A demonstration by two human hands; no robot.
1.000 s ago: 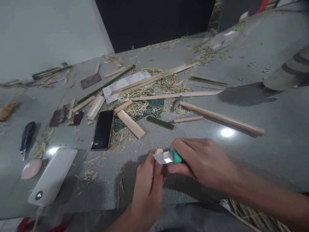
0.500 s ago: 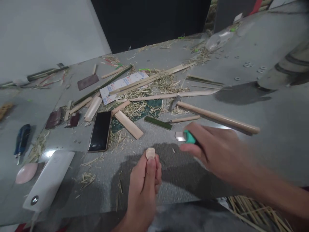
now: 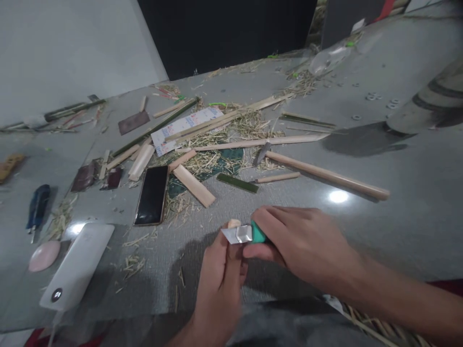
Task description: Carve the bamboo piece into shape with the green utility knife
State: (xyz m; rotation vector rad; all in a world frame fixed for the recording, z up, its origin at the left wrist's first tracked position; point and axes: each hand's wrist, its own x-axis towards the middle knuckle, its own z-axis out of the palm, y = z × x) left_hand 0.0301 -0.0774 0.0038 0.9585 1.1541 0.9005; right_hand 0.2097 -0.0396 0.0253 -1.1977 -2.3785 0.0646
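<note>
My left hand (image 3: 220, 279) is closed around a small pale piece of wood or bamboo (image 3: 234, 223), and only its top end shows above the fingers. In my right hand (image 3: 300, 241) is a utility knife (image 3: 258, 233) with a green handle, its bare blade pointing left. The blade lies across the front of the pale piece, close to the left thumb; whether it touches the piece I cannot tell. Below the fingers the piece is hidden.
Beyond my hands lie a hammer (image 3: 325, 176), a thin wooden-handled tool (image 3: 278, 178), a green bamboo strip (image 3: 238, 183), a phone (image 3: 151, 196) and shavings (image 3: 202, 161). At left are a white device (image 3: 77, 265) and a blue-handled tool (image 3: 38, 207). A bamboo tube (image 3: 427, 106) stands right.
My right hand has brought the utility knife left and down, from beside the pale piece to across it. My left hand has shifted slightly right and still grips the piece.
</note>
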